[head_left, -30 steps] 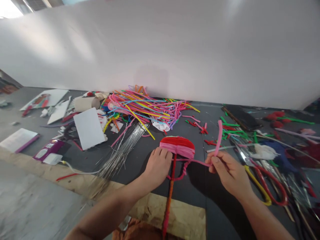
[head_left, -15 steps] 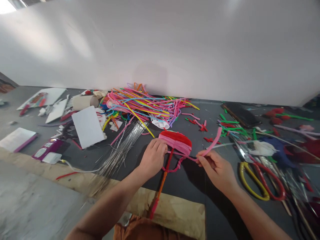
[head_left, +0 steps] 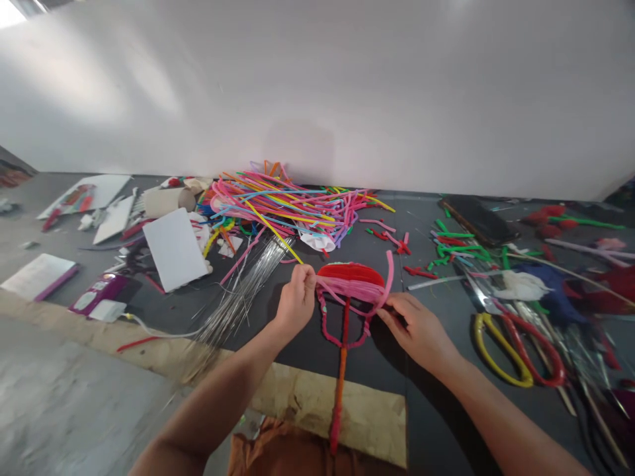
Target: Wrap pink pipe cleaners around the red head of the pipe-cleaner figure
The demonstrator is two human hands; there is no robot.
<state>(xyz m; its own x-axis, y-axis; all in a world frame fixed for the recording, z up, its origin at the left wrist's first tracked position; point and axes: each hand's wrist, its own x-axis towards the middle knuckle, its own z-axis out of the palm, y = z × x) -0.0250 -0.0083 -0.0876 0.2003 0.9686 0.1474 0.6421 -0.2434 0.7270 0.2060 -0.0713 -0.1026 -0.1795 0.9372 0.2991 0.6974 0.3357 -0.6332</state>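
Observation:
A pipe-cleaner figure (head_left: 350, 272) with a red rounded top and rows of pink strands lies before me. Below it hang a pink loop (head_left: 325, 330) and a red-and-orange wrapped stem (head_left: 340, 380) reaching toward me. My left hand (head_left: 295, 301) is closed in a pinch on the figure's left edge. At the right edge, my right hand (head_left: 421, 330) has thumb and fingers together on a pink pipe cleaner (head_left: 389, 268), whose free end sticks up past the figure. The fingertips partly hide where that strand meets the figure.
A heap of coloured pipe cleaners (head_left: 292, 205) lies behind the figure, with thin metal wires (head_left: 238, 297) to the left. Scissors with yellow and red handles (head_left: 518, 350) sit at right. A dark phone (head_left: 479, 219), a white card (head_left: 176, 250) and a purple device (head_left: 102, 293) lie around.
My right hand has moved left to the figure's edge, bringing the pink pipe cleaner against it. My left hand has shifted slightly up and left. The stem has swung more upright.

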